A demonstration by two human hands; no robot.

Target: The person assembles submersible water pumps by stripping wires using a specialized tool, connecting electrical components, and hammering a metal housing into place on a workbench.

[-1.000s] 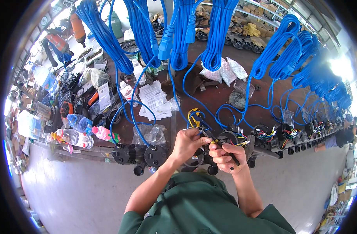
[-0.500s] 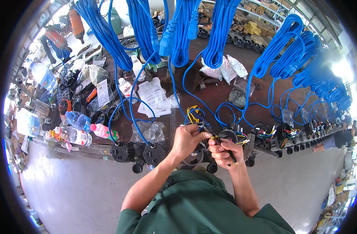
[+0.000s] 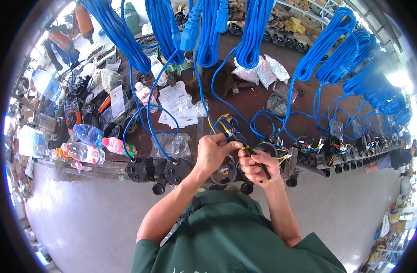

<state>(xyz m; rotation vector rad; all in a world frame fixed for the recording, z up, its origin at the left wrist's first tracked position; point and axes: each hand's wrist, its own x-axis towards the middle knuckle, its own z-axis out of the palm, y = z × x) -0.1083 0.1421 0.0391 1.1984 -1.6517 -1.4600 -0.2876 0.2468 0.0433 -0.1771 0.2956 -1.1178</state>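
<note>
My right hand (image 3: 261,166) is closed round the handles of dark pliers with yellow marks (image 3: 266,172). Their head reaches up and left toward my other hand. There my left hand (image 3: 212,154) pinches the end of a wire lead close to the plier jaws; whether the jaws bite on it is too small to tell. Yellow wires (image 3: 225,117) loop up just beyond the fingertips, joined to a blue cable (image 3: 222,96). Below and between my hands lies an open round black housing (image 3: 225,172) with coloured wires inside, partly covered by my fingers.
Coiled blue cables (image 3: 209,43) hang over the dark bench (image 3: 226,103). Two capped black housings (image 3: 176,170) stand left of my hands; a row of open ones with wires (image 3: 308,148) runs right. Bottles (image 3: 86,152), papers (image 3: 177,104) and white bags (image 3: 264,72) lie about. Another person (image 3: 399,158) is far right.
The view has shifted a little, so bench and cables appear higher. Both hands keep nearly the same pose, with the pliers still in the right and the lead pinched in the left.
</note>
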